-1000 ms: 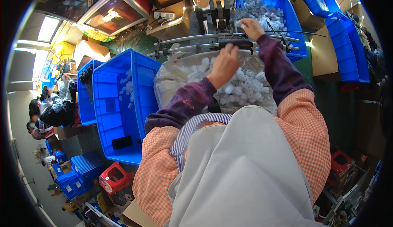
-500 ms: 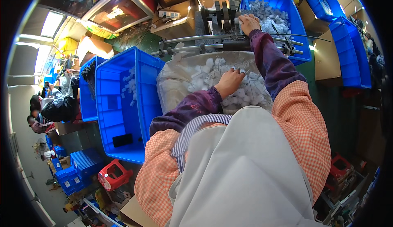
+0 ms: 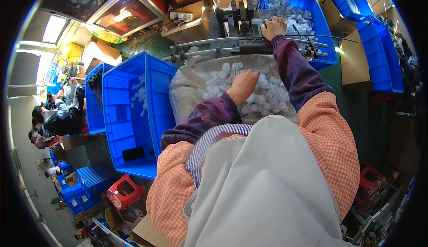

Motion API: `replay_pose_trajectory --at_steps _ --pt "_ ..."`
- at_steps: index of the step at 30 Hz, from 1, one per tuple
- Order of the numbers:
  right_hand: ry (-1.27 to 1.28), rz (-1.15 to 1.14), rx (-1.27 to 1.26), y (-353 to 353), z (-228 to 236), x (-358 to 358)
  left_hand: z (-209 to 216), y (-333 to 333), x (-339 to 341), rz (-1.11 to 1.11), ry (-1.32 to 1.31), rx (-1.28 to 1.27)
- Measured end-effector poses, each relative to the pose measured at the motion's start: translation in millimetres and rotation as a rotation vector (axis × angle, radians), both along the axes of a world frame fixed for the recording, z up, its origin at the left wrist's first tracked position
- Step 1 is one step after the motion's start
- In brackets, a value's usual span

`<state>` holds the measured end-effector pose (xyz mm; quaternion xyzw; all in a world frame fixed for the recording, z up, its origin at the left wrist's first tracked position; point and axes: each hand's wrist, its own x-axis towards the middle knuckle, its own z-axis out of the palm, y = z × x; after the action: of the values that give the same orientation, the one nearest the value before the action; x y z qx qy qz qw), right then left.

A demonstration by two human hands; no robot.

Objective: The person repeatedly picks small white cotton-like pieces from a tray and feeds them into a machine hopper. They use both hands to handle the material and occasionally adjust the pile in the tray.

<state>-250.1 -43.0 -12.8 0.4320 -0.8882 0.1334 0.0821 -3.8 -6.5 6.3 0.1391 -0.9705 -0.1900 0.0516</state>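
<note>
My left hand (image 3: pixel 244 86) is closed, fingers curled together, above a heap of white plastic pieces and thin wire springs (image 3: pixel 269 97) on a clear plastic sheet (image 3: pixel 183 84). Whatever its fingertips hold is hidden. Farther off, my right hand (image 3: pixel 273 27) is at the right end of a dark bench machine (image 3: pixel 240 19), its fingers bent inward and their grip hidden. Just left of those fingers, a small pale coiled piece (image 3: pixel 257 22) shows on the machine. Two metal rods (image 3: pixel 209 46) run across the machine's near side.
To the left is a deep blue bin (image 3: pixel 129 135) with some white pieces and a dark flat object inside. A blue bin (image 3: pixel 323 17) of white pieces stands behind my right hand. Cardboard boxes (image 3: pixel 356 64), a red stool (image 3: pixel 125 192) and a power strip (image 3: pixel 182 16) are around.
My left hand has lifted slightly off the heap and shifted left, its fingers closing. My right hand has moved a little right, and the coiled piece beside it now shows.
</note>
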Motion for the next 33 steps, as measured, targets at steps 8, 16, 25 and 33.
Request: replay_pose_trajectory --at_steps 8,16,25,33 --pt "0.048 0.054 -0.064 -34.4 -6.5 41.3 20.7 -7.0 -2.6 0.046 0.187 0.016" --pt "0.032 0.054 0.011 -11.3 -0.3 18.7 35.0 -23.7 5.7 0.138 0.293 0.172" --pt "-0.011 -0.143 0.138 12.7 43.7 -51.6 65.3 -20.9 -15.6 0.111 0.471 0.309" --pt "-1.024 0.815 -0.291 84.7 61.6 6.8 67.6 -26.1 -44.5 0.124 0.547 0.255"
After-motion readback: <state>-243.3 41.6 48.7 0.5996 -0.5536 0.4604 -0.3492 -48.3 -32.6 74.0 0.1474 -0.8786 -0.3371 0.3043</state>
